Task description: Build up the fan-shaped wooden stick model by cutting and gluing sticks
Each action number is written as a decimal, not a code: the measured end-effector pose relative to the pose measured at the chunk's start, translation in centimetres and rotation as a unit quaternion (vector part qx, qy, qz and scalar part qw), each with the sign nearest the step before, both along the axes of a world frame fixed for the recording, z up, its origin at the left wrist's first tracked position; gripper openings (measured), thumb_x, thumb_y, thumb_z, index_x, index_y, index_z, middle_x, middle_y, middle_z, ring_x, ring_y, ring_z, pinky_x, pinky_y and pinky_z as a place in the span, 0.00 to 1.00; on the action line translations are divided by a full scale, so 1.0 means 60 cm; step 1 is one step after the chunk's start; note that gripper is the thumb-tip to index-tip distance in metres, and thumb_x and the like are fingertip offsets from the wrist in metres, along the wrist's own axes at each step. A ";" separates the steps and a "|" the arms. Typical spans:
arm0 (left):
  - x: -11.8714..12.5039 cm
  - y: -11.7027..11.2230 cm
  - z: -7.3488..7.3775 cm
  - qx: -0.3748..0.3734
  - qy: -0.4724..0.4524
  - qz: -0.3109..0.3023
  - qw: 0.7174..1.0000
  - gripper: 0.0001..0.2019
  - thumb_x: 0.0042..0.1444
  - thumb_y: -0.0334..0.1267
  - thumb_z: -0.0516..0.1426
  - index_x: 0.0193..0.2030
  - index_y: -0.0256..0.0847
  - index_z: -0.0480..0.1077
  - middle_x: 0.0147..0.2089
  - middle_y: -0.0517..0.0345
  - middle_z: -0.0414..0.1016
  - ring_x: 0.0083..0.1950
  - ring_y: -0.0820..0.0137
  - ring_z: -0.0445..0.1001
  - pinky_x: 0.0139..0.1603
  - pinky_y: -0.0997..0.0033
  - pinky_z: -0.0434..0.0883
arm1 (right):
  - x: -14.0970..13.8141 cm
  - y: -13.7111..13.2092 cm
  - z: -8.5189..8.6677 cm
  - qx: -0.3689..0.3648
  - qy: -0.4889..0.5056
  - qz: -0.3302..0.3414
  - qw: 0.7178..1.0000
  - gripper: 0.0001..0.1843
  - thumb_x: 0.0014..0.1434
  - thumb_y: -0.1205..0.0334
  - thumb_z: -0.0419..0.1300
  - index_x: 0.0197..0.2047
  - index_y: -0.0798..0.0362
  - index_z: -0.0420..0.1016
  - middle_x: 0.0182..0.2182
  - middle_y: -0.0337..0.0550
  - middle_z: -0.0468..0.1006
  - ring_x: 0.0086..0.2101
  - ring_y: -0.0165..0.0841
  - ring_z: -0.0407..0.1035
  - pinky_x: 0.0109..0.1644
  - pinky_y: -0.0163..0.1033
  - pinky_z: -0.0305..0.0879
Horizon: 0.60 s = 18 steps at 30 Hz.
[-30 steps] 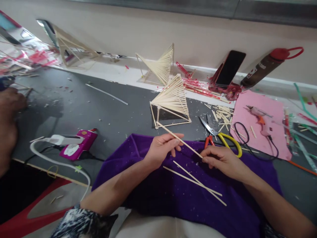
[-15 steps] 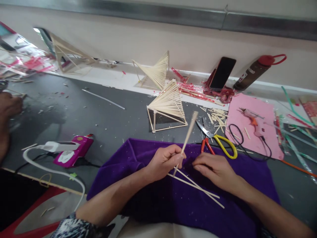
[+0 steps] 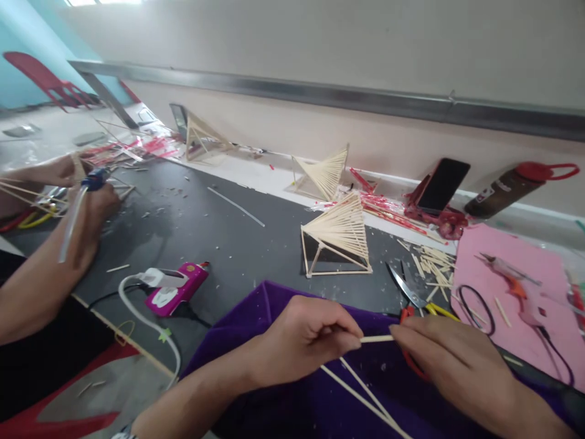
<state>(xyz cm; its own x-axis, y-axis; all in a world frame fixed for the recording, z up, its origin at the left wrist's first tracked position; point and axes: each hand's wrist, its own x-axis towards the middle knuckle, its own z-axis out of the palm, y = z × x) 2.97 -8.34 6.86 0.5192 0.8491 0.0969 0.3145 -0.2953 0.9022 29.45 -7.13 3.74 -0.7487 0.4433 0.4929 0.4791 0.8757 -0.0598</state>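
My left hand (image 3: 304, 335) and my right hand (image 3: 450, 363) both pinch one thin wooden stick (image 3: 377, 338), held level between them over a purple cloth (image 3: 274, 402) on my lap. A short stretch of the stick shows between the fingertips. Two more long sticks (image 3: 365, 399) lie crossed on the cloth below the hands. A stick-built fan model (image 3: 340, 235) stands on the dark table (image 3: 205, 231) just beyond.
Scissors with yellow and orange handles (image 3: 418, 302) lie by my right hand. A pink glue gun (image 3: 176, 289) with a white cord sits left. A pink mat (image 3: 516, 280) holds another glue gun (image 3: 516, 280). A phone (image 3: 443, 183) and bottle (image 3: 516, 186) lean on the wall. Another person's hands (image 3: 89, 201) work at far left.
The stick has swung from upright in my left hand to level, and my right hand has taken its other end. The camera has tilted up and the view shifted left.
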 end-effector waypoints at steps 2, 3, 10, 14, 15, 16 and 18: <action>-0.025 0.014 0.008 0.028 -0.009 0.056 0.998 0.07 0.56 0.33 0.55 0.34 0.39 0.75 0.28 0.59 0.76 0.26 0.77 0.70 0.27 0.80 0.65 | 0.001 0.022 -0.001 -0.026 0.038 -0.046 0.998 0.13 0.62 0.69 0.52 0.49 0.49 0.71 0.39 0.42 0.77 0.39 0.33 0.72 0.41 0.35 0.68; -0.037 0.024 0.007 0.047 -0.008 0.101 0.994 0.06 0.55 0.32 0.56 0.33 0.39 0.75 0.27 0.59 0.76 0.26 0.77 0.71 0.26 0.80 0.65 | -0.002 0.035 0.000 -0.051 0.050 -0.062 0.996 0.12 0.63 0.67 0.52 0.48 0.50 0.70 0.40 0.43 0.77 0.39 0.33 0.72 0.41 0.35 0.68; -0.083 0.111 -0.044 0.225 0.059 0.316 0.920 0.06 0.51 0.29 0.59 0.36 0.41 0.75 0.32 0.60 0.76 0.28 0.78 0.72 0.28 0.80 0.68 | -0.042 0.130 -0.003 -0.187 0.100 -0.086 0.973 0.07 0.63 0.65 0.52 0.45 0.48 0.67 0.40 0.43 0.74 0.40 0.32 0.70 0.41 0.35 0.66; -0.085 0.143 -0.071 0.265 0.105 0.299 0.911 0.12 0.50 0.29 0.60 0.43 0.41 0.74 0.40 0.55 0.76 0.31 0.77 0.72 0.26 0.80 0.69 | -0.045 0.163 -0.014 -0.246 0.120 -0.068 0.959 0.07 0.64 0.64 0.52 0.44 0.48 0.68 0.38 0.41 0.73 0.39 0.31 0.70 0.40 0.34 0.65; -0.083 0.148 -0.076 0.278 0.108 0.288 0.910 0.13 0.51 0.29 0.60 0.45 0.42 0.73 0.42 0.53 0.76 0.35 0.74 0.74 0.28 0.79 0.71 | -0.043 0.168 -0.017 -0.253 0.123 -0.067 0.957 0.07 0.64 0.64 0.52 0.44 0.48 0.68 0.38 0.41 0.73 0.39 0.31 0.70 0.40 0.34 0.64; -0.082 0.151 -0.080 0.292 0.109 0.275 0.909 0.14 0.51 0.29 0.60 0.46 0.42 0.73 0.44 0.52 0.76 0.39 0.71 0.74 0.32 0.76 0.72 | -0.040 0.172 -0.020 -0.259 0.125 -0.070 0.955 0.07 0.63 0.64 0.52 0.44 0.47 0.68 0.39 0.41 0.73 0.38 0.31 0.70 0.39 0.34 0.64; -0.078 0.156 -0.088 0.314 0.113 0.248 0.910 0.15 0.53 0.29 0.59 0.48 0.43 0.72 0.45 0.52 0.76 0.45 0.67 0.74 0.41 0.69 0.73 | -0.032 0.177 -0.023 -0.265 0.127 -0.082 0.952 0.07 0.63 0.64 0.53 0.44 0.47 0.68 0.39 0.40 0.74 0.38 0.30 0.70 0.40 0.34 0.64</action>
<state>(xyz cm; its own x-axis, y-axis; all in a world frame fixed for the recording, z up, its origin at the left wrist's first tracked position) -1.74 1.00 1.58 0.1544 0.7987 0.5816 0.7061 -0.5010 0.5005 27.53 3.46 2.34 -0.5338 0.7811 0.3241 0.5184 0.6050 -0.6043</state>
